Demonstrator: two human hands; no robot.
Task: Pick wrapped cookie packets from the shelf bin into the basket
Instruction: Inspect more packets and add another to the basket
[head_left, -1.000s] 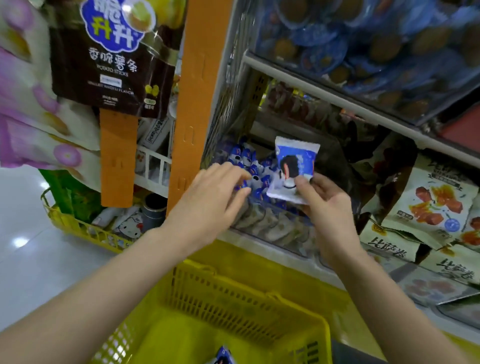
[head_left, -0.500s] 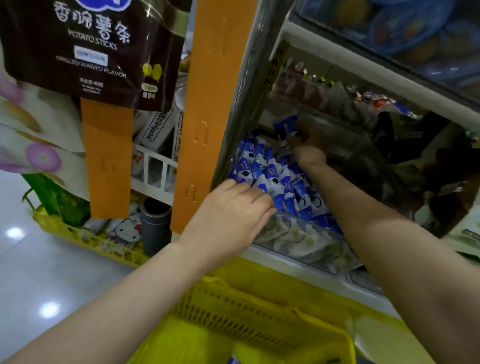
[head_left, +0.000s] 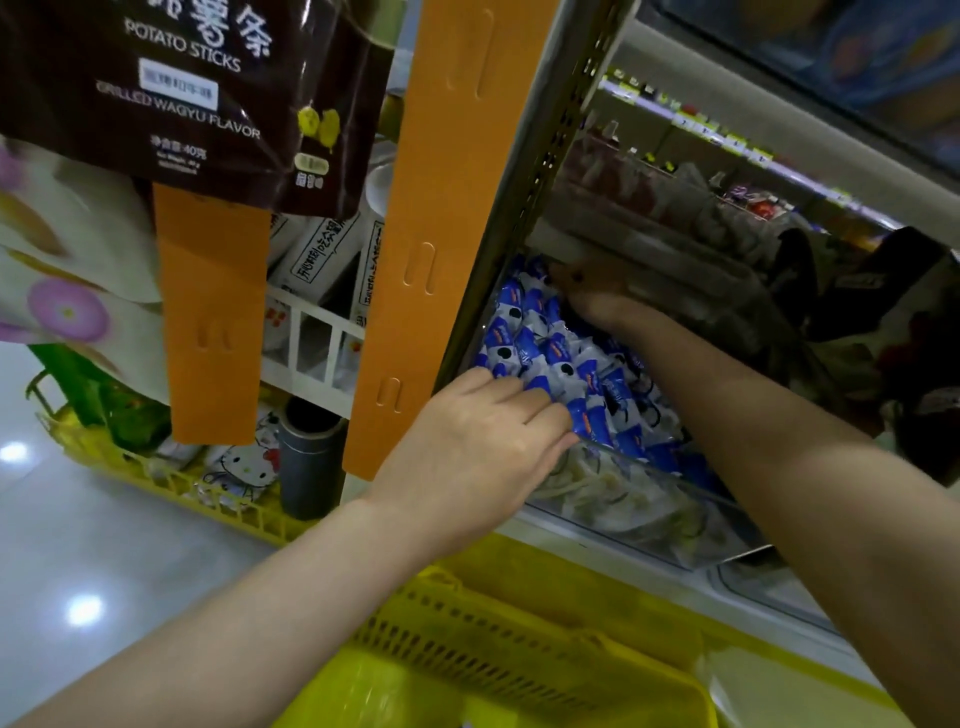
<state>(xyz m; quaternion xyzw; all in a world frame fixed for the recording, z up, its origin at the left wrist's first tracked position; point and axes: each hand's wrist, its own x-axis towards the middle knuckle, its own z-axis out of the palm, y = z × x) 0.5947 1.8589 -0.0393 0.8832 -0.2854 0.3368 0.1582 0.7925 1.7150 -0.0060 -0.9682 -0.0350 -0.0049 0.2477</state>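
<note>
Blue-and-white cookie packets (head_left: 545, 348) fill the clear shelf bin (head_left: 639, 506). Left hand (head_left: 478, 441) lies on the front packets, fingers extended, gripping nothing. Right hand (head_left: 592, 299) is at the bin's back among packets, fingers in shadow, grip unclear. Yellow basket (head_left: 519, 654) sits below the shelf, under the forearms.

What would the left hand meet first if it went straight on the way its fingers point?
The left hand would likely meet the blue-and-white wrapped cookie packets in the clear plastic shelf bin; its fingertips seem almost on them.
</note>
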